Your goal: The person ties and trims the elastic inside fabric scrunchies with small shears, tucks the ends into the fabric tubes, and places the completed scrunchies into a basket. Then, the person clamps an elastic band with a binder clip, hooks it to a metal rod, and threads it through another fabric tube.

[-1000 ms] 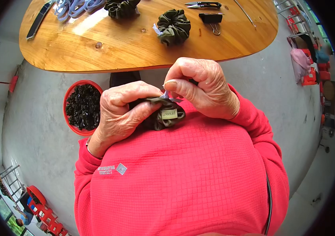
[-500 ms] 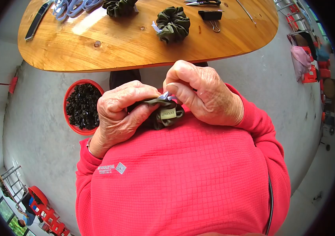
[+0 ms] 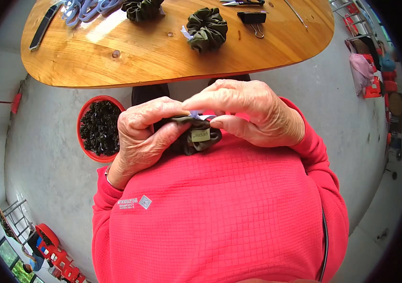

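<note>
In front of my chest, my left hand pinches a dark olive green fabric scrunchie between thumb and fingers. A small pale green label on it faces up. A knotted bit of light purple elastic sticks out of its top edge. Over the scrunchie's right side comes my right hand, index finger stretched toward my left fingertips and thumb apart, its tip beside the scrunchie. A pale end lies between that thumb and finger, not visibly gripped. The other right fingers are partly hidden.
On the wooden table lie two green scrunchies, purple elastic loops, a black binder clip, small scissors, a metal rod and a dark strip. A red basket of dark pieces stands on the floor.
My right hand has gone from a closed pinch at the elastic to stretched fingers, its index reaching left over the scrunchie. My left hand keeps its hold in nearly the same place.
</note>
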`<act>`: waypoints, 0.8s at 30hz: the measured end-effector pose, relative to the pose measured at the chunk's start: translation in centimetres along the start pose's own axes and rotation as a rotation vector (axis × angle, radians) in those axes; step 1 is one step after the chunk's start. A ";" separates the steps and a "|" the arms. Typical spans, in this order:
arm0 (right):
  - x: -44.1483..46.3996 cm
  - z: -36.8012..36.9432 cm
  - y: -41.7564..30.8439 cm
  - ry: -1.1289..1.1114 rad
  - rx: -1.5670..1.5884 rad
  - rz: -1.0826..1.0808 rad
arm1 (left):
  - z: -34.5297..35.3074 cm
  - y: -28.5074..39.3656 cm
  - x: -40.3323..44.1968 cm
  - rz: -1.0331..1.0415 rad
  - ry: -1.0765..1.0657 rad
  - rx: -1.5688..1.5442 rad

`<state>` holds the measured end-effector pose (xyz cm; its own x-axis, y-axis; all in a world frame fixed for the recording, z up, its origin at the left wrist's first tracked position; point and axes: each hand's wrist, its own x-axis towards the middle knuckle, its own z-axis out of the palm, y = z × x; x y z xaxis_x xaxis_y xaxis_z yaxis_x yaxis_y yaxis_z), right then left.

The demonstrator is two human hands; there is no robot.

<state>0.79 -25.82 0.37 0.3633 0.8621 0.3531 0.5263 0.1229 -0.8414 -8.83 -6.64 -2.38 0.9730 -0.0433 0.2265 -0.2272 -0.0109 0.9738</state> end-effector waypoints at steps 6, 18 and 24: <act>0.1 -0.1 0.2 0.000 -0.115 -0.025 | -0.1 -0.1 0.4 -0.029 -0.057 -0.056; 0.0 -0.3 0.4 0.016 -0.517 -0.168 | -0.1 -0.3 0.9 -0.050 -0.058 -0.026; 0.1 0.0 0.4 -0.049 -0.570 -0.071 | -0.1 -0.3 1.0 -0.071 -0.063 0.014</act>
<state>1.03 -25.72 0.09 0.2833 0.8849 0.3696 0.8841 -0.0917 -0.4582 -7.73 -6.60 -2.47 0.9824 -0.1043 0.1551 -0.1590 -0.0302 0.9868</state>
